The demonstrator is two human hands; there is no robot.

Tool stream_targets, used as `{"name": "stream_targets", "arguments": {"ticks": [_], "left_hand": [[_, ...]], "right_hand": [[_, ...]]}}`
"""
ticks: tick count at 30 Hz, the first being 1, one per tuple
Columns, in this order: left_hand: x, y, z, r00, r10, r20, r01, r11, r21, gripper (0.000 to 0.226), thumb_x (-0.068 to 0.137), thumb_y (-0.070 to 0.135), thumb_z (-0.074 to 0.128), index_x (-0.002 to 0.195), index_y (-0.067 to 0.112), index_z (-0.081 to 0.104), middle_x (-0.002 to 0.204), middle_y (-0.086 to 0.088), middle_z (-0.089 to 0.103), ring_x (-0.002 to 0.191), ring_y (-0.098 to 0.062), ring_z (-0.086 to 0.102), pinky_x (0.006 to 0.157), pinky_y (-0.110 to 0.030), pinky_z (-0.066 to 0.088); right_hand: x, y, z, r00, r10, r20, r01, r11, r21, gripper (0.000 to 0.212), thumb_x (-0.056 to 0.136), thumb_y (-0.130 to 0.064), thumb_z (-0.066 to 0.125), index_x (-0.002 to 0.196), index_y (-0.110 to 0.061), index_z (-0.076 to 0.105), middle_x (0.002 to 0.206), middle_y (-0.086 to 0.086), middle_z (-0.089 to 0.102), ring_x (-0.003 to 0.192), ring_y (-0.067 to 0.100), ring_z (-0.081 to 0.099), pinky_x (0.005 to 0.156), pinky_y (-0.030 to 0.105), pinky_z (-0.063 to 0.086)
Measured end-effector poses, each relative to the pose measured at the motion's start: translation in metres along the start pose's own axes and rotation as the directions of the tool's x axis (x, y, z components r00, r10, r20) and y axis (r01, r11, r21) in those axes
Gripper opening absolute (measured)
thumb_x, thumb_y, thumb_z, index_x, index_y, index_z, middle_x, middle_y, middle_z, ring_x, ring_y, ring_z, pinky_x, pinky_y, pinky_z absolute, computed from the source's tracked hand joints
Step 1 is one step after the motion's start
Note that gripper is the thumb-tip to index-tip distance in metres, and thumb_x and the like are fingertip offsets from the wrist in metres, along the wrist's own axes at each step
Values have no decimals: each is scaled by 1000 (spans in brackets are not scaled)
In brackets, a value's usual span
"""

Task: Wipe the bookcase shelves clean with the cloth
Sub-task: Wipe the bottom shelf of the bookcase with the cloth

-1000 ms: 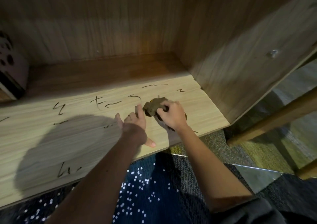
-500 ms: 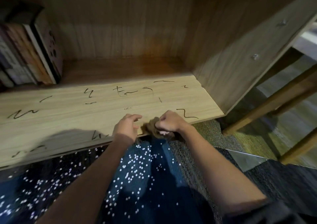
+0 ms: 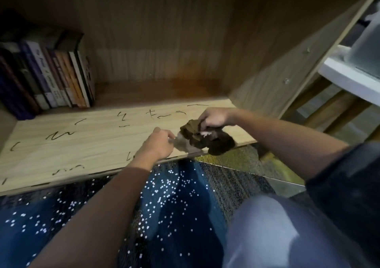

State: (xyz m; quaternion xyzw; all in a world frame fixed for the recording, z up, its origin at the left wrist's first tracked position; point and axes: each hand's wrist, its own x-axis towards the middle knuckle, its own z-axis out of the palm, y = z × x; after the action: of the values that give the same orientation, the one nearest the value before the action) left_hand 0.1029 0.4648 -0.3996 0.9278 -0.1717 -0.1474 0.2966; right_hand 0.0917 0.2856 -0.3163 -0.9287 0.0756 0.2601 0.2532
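Cloth [image 3: 205, 139] is held over shelf [image 3: 82, 144] front edge: corner at 9 o'clock pinched by L hand [image 3: 157, 145], top at 1 o'clock gripped in curled R hand [image 3: 213, 117]. Books [image 3: 51, 76] at 10 o'clock.

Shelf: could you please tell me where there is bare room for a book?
Free: the back strip between books and side panel, and the front left of the shelf, only pen-marked. Crowded: front right, where left hand and right hand hold the cloth.
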Motion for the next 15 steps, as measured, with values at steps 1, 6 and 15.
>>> {"name": "stream_targets", "arguments": {"ticks": [1, 6, 15], "left_hand": [[1, 5, -1, 1000, 1, 7, -1, 1000, 9, 27, 91, 12, 55, 117, 18, 61, 138, -9, 39, 105, -31, 60, 97, -41, 46], [8, 23, 28, 999, 38, 34, -40, 998, 46, 35, 90, 11, 55, 125, 16, 57, 139, -10, 39, 124, -29, 46, 107, -39, 37], [32, 59, 106, 986, 24, 163, -52, 983, 174, 54, 89, 15, 54, 140, 16, 39, 145, -8, 34, 129, -28, 39, 107, -40, 36]], "right_hand": [[-4, 5, 10, 999, -34, -6, 34, 999, -4, 15, 88, -6, 50, 76, -9, 57, 67, 4, 57, 56, 15, 54, 55, 23, 45], [-19, 55, 59, 951, -146, -274, 161, 987, 32, 9, 91, -7, 52, 90, -12, 60, 85, 3, 62, 69, 10, 57, 58, 18, 46], [-10, 138, 91, 882, -143, -449, 226, 964, 137, 26, 87, -3, 55, 110, -8, 66, 106, 5, 66, 93, 12, 56, 79, 15, 37]]}}
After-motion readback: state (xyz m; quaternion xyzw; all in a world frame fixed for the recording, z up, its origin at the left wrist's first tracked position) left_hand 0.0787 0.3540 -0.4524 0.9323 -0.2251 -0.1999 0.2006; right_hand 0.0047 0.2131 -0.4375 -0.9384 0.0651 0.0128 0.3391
